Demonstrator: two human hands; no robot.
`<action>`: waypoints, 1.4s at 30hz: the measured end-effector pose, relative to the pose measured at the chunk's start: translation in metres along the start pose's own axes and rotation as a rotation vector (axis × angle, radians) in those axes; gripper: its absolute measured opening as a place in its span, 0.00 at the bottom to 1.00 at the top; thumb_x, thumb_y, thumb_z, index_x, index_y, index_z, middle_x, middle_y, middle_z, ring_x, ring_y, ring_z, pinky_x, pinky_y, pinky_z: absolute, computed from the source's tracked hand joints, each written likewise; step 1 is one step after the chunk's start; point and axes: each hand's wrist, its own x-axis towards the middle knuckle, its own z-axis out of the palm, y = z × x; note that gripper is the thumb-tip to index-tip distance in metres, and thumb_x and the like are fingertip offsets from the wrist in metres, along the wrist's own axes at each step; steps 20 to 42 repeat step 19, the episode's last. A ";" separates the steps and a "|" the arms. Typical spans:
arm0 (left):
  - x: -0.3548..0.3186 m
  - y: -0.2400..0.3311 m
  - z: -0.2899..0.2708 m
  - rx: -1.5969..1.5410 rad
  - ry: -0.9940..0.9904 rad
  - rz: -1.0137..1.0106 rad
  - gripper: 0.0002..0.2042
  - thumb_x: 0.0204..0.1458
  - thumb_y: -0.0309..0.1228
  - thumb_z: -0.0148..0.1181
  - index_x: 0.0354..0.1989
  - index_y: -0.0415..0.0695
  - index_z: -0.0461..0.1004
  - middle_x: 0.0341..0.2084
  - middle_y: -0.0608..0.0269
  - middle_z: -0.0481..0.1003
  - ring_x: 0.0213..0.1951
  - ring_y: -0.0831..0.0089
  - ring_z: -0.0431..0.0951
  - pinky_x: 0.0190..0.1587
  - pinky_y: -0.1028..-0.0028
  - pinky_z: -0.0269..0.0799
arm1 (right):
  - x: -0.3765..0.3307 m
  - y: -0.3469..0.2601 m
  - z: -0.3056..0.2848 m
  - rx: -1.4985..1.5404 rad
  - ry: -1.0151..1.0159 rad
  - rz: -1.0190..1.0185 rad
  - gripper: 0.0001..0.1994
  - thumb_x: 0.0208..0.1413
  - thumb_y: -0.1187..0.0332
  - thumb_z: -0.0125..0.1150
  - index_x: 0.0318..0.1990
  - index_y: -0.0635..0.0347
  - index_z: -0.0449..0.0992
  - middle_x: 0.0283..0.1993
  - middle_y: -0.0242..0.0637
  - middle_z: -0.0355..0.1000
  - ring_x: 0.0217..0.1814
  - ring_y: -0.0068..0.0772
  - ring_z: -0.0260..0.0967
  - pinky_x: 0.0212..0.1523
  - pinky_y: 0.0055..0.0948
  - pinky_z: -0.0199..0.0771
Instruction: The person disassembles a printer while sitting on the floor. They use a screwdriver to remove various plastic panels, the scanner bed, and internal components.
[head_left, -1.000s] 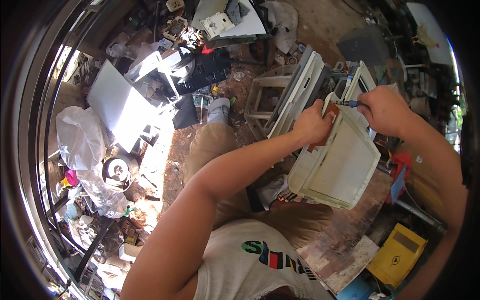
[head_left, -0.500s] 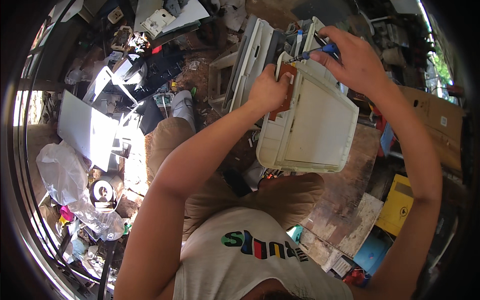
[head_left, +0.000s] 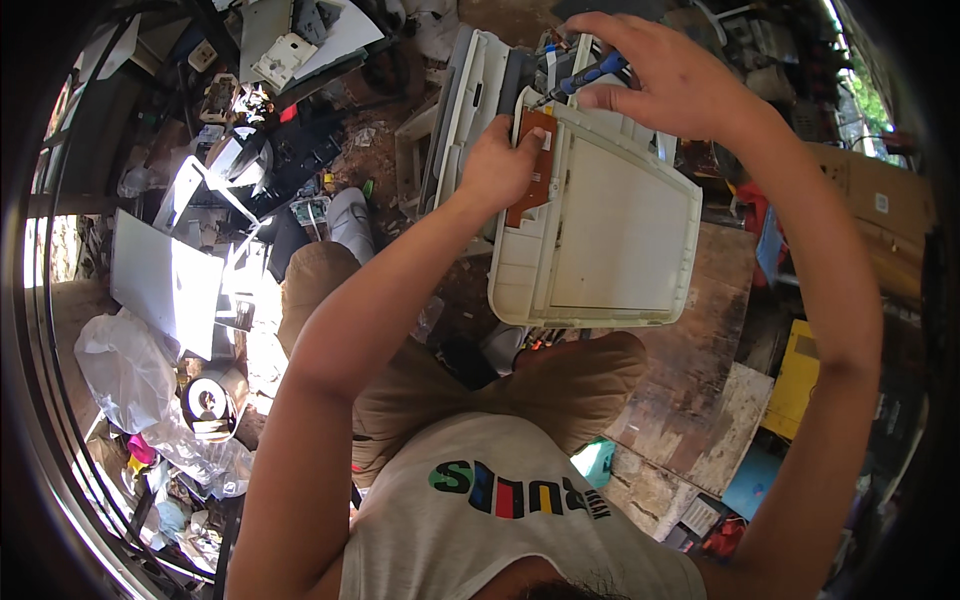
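A cream plastic cover with a flat panel stands tilted in front of me, its wide end toward my knees. Along its left edge lies a brown circuit board. My left hand is closed over that edge, with the thumb pressed on the board. From the right, my right hand holds a blue-handled screwdriver between thumb and fingers. Its shaft slants down to the left, and the tip is at the board's upper end; whether it sits on a screw I cannot tell.
Other pale machine housing parts stand just behind the cover. Scrap parts and a white sheet panel crowd the left, near a clear plastic bag. On the right are a wooden board, a yellow case and a cardboard box.
The whole view has shifted, so the cover and both hands appear farther left and slightly higher. My right fingers look a little more extended around the screwdriver, whose tip stays at the board's upper end.
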 end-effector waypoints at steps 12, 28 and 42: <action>-0.003 0.005 0.001 0.078 0.015 0.042 0.20 0.60 0.45 0.56 0.44 0.36 0.71 0.33 0.42 0.78 0.37 0.50 0.82 0.42 0.58 0.75 | -0.015 0.015 0.018 0.015 0.154 0.025 0.15 0.61 0.67 0.59 0.55 0.50 0.72 0.38 0.42 0.74 0.38 0.43 0.72 0.41 0.38 0.71; -0.003 0.005 0.002 0.096 0.019 0.035 0.21 0.60 0.47 0.56 0.45 0.37 0.71 0.35 0.42 0.79 0.39 0.53 0.82 0.44 0.58 0.75 | -0.016 0.024 0.022 0.136 0.259 -0.307 0.21 0.66 0.55 0.56 0.61 0.54 0.69 0.47 0.51 0.75 0.44 0.43 0.76 0.45 0.37 0.72; -0.003 0.005 0.002 0.096 0.019 0.035 0.21 0.60 0.47 0.56 0.45 0.37 0.71 0.35 0.42 0.79 0.39 0.53 0.82 0.44 0.58 0.75 | -0.016 0.024 0.022 0.136 0.259 -0.307 0.21 0.66 0.55 0.56 0.61 0.54 0.69 0.47 0.51 0.75 0.44 0.43 0.76 0.45 0.37 0.72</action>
